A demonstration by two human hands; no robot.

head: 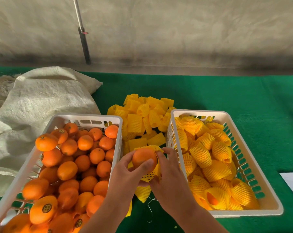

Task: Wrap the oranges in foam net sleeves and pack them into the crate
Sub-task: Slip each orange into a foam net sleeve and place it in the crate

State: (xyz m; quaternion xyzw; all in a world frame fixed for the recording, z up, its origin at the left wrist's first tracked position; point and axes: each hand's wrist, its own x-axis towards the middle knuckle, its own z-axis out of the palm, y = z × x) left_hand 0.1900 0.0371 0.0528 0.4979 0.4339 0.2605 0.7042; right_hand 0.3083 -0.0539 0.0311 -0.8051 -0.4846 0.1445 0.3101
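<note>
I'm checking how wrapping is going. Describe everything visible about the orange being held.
The orange is round, smooth and bright, with no sticker showing. It is held above the green cloth, between the two crates. The left hand grips it, thumb across its front. A yellow foam net sleeve covers only its far and lower sides; the right hand pinches the sleeve's edge.

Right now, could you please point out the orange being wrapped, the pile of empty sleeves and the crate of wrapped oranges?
orange being wrapped (pixel 143 158): head view, bare top.
pile of empty sleeves (pixel 139 118): head view, middle sleeve.
crate of wrapped oranges (pixel 199 112): head view, far rim.
</note>
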